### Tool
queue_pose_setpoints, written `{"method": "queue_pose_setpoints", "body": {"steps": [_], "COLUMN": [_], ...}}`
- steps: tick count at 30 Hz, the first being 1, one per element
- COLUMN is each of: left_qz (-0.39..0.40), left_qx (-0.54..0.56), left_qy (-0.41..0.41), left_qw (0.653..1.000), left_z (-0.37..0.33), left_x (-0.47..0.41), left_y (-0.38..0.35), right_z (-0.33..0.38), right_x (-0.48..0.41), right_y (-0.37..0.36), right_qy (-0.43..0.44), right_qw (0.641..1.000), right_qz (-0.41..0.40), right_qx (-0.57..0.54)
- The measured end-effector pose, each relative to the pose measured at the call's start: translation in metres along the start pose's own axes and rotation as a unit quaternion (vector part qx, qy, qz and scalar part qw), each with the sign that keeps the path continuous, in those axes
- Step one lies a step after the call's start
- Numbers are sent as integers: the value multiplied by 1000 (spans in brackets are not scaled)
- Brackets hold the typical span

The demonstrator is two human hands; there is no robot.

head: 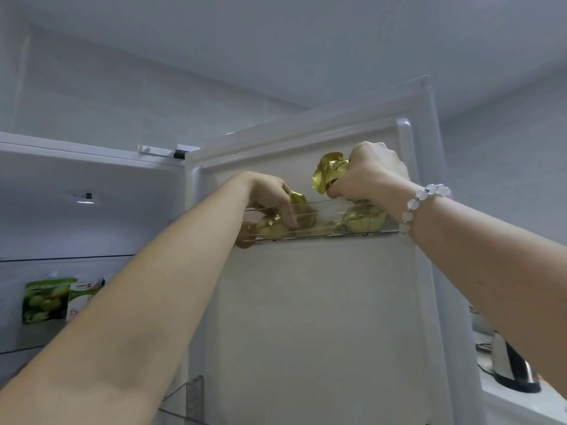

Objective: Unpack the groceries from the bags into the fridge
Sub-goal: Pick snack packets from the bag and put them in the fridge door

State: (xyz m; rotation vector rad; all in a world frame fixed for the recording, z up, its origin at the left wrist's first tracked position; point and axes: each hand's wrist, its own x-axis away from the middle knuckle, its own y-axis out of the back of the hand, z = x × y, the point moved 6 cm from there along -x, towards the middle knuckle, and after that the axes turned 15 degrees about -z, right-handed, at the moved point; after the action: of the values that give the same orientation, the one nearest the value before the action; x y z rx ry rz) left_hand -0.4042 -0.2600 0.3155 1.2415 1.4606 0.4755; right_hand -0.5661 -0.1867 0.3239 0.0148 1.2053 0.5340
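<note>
The fridge door (322,317) stands open, and both my arms reach up to its top clear shelf (325,207). My right hand (368,173) is closed around a gold foil-wrapped item (326,171), held just above the shelf rail. My left hand (270,197) reaches into the shelf's left end, fingers curled over another gold foil item (273,228). More gold foil pieces (362,220) lie in the shelf under my right hand. Whether the left hand really grips its piece is unclear.
Inside the fridge at the left, a green pouch (46,300) and a white packet (84,297) stand on a shelf. A lower door shelf (191,394) juts out below my left arm. A kettle (515,369) sits on the counter at the right.
</note>
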Motion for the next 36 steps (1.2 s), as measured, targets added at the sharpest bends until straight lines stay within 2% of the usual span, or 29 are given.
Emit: {"method": "queue_pose_setpoints", "body": {"steps": [3,7,10,12,14,17,21,24,28,32,36], "left_qz": [30,59,4,14,17,-17,-15,-61,-114,-101,-118], "left_qx": [-30,9,133,241,279,266,289,308,256,228,196], "left_qy": [1,-10,-67,-85,-84,-96,-96,-85,-32,8,20], "left_qw": [999,998,989,967,957,959,952,945,959,968,973], "left_z": [-5,-16,-34,-45,-50,-52,-52,-46,-30,-28,-40], "left_x": [-4,7,13,20,26,29,32,25,16,20,18], "left_y": [-2,9,31,39,41,41,30,30,26,13,-2], "right_z": [-3,-1,6,15,25,37,44,43,29,18,13], "right_x": [-1,-3,-6,-6,-5,-2,1,-2,-7,-4,0], "right_y": [-2,-4,-7,-8,-10,-13,-17,-15,-5,-1,-1], "right_qy": [0,13,36,58,72,99,118,132,114,96,105], "right_qw": [1000,1000,998,996,995,993,991,989,990,991,991], "right_qz": [8,28,37,33,25,19,28,47,74,97,65], "right_qx": [1,2,-22,-52,-66,-65,-53,-35,-25,-3,47]}}
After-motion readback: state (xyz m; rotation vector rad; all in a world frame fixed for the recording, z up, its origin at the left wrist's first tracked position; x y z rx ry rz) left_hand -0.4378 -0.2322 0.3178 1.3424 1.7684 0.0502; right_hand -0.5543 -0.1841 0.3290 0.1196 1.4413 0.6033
